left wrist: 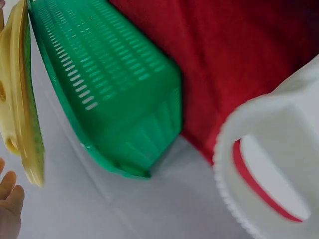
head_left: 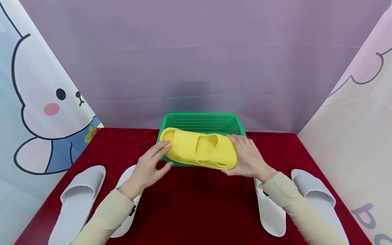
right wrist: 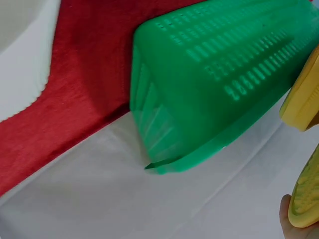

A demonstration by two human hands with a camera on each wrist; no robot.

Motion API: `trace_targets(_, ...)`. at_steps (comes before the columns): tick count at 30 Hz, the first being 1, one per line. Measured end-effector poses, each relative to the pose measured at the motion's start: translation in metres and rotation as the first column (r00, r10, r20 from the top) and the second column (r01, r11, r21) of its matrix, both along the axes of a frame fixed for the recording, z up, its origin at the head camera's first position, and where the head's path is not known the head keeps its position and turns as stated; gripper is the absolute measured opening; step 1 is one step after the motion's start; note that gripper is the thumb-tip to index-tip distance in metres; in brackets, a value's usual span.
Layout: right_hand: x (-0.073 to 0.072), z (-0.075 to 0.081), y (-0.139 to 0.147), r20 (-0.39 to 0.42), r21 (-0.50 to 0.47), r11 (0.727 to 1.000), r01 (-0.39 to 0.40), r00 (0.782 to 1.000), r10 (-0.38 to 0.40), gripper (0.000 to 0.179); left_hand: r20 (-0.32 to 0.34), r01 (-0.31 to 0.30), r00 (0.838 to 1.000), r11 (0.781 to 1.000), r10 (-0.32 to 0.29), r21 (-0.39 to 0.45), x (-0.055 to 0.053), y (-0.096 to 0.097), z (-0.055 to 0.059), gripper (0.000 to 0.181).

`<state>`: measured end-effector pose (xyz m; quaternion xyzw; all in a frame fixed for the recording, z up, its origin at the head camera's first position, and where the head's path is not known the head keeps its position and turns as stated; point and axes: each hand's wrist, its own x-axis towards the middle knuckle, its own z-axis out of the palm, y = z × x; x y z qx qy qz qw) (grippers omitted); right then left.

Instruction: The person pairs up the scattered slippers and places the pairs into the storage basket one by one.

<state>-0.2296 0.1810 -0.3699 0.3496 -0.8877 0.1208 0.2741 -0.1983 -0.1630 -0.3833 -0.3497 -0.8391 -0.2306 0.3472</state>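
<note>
A yellow slipper [head_left: 183, 144] is held up crosswise in front of the green basket [head_left: 200, 117], its foot opening facing the head camera. My right hand [head_left: 249, 156] grips it at the toe end on the right. By the heel end, my left hand [head_left: 150, 168] has its fingers spread and the thumb apart; the fingertips overlap the slipper's edge in the head view. From the left wrist, those fingers [left wrist: 11, 191] appear just beyond the tip of the slipper [left wrist: 22, 94]. Yellow parts of the slipper [right wrist: 304, 194] show along the right edge of the right wrist view.
Two white slippers lie on each side of the red cloth [head_left: 196, 211]: an outer left one [head_left: 81, 200], an inner left one [head_left: 127, 217], an inner right one [head_left: 271, 211] and an outer right one [head_left: 318, 197]. A mauve curtain [head_left: 199, 61] hangs behind the basket.
</note>
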Motion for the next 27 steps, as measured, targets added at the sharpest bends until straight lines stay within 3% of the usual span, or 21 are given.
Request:
trace_targets(2, 0.0, 0.0, 0.004, 0.015, -0.015, 1.0, 0.01, 1.0, -0.01, 0.107, 0.054, -0.002, 0.999, 0.988, -0.006, 0.152, -0.002, -0.005, -0.002, 0.039)
trace_targets(4, -0.001, 0.001, 0.008, 0.022, -0.024, 1.0, 0.019, 1.0, -0.019, 0.107, 0.131, -0.041, 0.991, 0.963, 0.006, 0.266, -0.006, -0.01, -0.004, 0.035)
trace_targets(6, -0.001, 0.001, 0.012, 0.024, -0.029, 0.999, 0.03, 0.999, -0.029, 0.108, 0.251, -0.095, 0.968, 0.936, 0.007, 0.339, -0.013, -0.015, -0.005, 0.035)
trace_targets(7, -0.001, 0.001, 0.014, 0.023, -0.031, 0.999, 0.034, 0.999, -0.033, 0.108, 0.32, -0.124, 0.948, 0.925, 0.003, 0.359, -0.016, -0.017, -0.006, 0.035)
trace_targets(9, 0.0, 0.001, 0.018, 0.021, -0.035, 0.999, 0.041, 0.999, -0.04, 0.108, 0.461, -0.179, 0.888, 0.912, -0.013, 0.369, -0.024, -0.021, -0.008, 0.038)
trace_targets(12, 0.0, 0.0, 0.023, 0.022, -0.041, 0.998, 0.045, 0.999, -0.044, 0.107, 0.638, -0.233, 0.769, 0.91, -0.042, 0.342, -0.037, -0.028, -0.013, 0.047)
trace_targets(14, 0.0, 0.001, 0.025, 0.018, -0.043, 0.998, 0.042, 0.999, -0.041, 0.106, 0.714, -0.25, 0.697, 0.912, -0.065, 0.327, -0.045, -0.031, -0.019, 0.054)
trace_targets(17, -0.002, 0.002, 0.029, 0.005, -0.045, 0.998, 0.04, 0.999, -0.04, 0.104, 0.773, -0.259, 0.627, 0.91, -0.097, 0.325, -0.055, -0.033, -0.027, 0.06)
trace_targets(19, -0.003, 0.003, 0.031, -0.003, -0.046, 0.998, 0.042, 0.999, -0.042, 0.103, 0.789, -0.259, 0.603, 0.908, -0.115, 0.33, -0.06, -0.034, -0.032, 0.062)
trace_targets(22, -0.004, 0.004, 0.035, -0.003, -0.051, 0.998, 0.041, 0.999, -0.041, 0.102, 0.803, -0.26, 0.581, 0.905, -0.131, 0.336, -0.062, -0.034, -0.034, 0.066)
trace_targets(27, -0.005, 0.006, 0.04, 0.019, -0.06, 0.997, 0.047, 0.999, -0.046, 0.102, 0.823, -0.266, 0.544, 0.897, -0.163, 0.353, -0.055, -0.027, -0.021, 0.068)
